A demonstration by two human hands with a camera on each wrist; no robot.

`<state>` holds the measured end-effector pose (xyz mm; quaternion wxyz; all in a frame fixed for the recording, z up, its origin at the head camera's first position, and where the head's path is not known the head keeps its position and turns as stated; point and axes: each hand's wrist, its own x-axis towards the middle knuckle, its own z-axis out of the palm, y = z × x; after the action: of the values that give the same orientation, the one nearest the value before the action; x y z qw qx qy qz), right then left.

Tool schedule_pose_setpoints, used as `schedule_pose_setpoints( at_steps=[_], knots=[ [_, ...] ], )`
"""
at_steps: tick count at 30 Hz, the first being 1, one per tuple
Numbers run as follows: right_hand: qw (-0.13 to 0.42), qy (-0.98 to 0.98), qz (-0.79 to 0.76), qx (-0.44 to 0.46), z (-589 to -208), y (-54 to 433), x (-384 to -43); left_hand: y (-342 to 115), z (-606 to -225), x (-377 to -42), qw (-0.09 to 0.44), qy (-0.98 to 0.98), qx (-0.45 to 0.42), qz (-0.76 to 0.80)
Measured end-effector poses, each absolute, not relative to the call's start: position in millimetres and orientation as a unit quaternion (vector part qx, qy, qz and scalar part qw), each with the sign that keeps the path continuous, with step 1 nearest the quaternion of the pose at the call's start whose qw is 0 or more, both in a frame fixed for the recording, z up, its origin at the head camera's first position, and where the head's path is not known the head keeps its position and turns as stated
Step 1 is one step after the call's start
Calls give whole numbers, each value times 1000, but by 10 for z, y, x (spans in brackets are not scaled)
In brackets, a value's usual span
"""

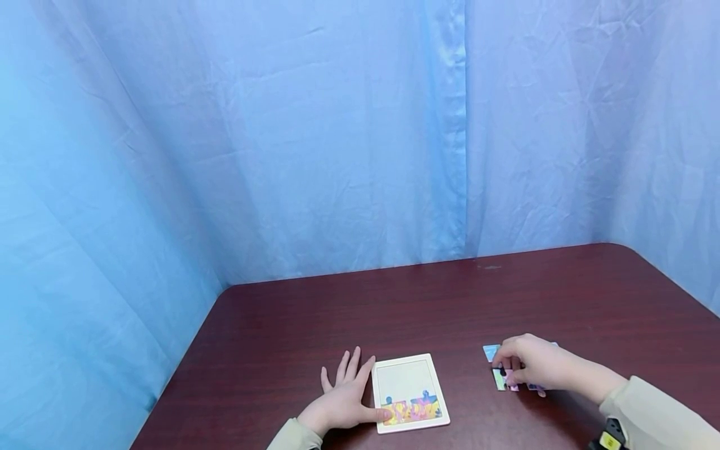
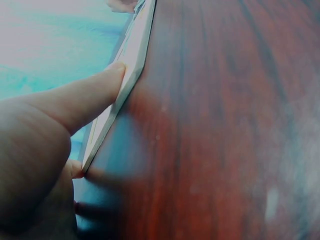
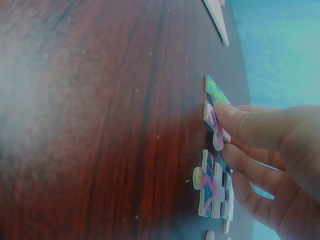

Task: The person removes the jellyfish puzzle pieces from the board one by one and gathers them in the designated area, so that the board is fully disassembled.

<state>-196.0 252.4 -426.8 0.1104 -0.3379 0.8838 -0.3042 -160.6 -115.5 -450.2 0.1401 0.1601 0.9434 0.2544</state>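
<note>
Bench (image 1: pixel 315 312): smooth wood-grain surface, glossy where light reflects. Curtain (image 1: pixel 337 156): creased cloth with a satiny sheen. Puzzle tray (image 1: pixel 407 378): smooth, matt, board-like material. Jigsaw pieces (image 3: pixel 207 190): smooth printed faces, plain wood-like or card-like edges. Sleeve (image 1: pixel 658 412): matt cloth.

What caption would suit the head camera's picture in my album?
Left thumb on a partly filled puzzle tray, right fingers at loose pieces on a red table.

Tray (image 1: pixel 409 377) on table (image 1: pixel 315 319) — loose puzzle pieces (image 1: pixel 499 380) to its right.
</note>
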Motion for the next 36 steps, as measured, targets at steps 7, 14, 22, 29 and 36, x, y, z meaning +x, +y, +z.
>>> schedule_pose_setpoints(
  at_steps=[7, 14, 22, 29, 36],
  knots=[
    [121, 886, -307, -327, -4263, 2523, -1946, -1143, -4486, -1601, 143, 943, 160, 254],
    [103, 883, -299, -346, -4276, 2521, -1959, -1151, -4486, -1604, 146, 944, 158, 250],
    [90, 887, -280, -356, -4247, 2516, -1987, -1163, -4511, -1609, 138, 946, 161, 246],
    [53, 886, -256, -382, -4252, 2495, -2013, -1148, -4505, -1609, 137, 946, 159, 246],
    [26, 865, -285, -413, -4304, 2441, -1997, -1152, -4508, -1613, 140, 946, 158, 245]
  ],
)
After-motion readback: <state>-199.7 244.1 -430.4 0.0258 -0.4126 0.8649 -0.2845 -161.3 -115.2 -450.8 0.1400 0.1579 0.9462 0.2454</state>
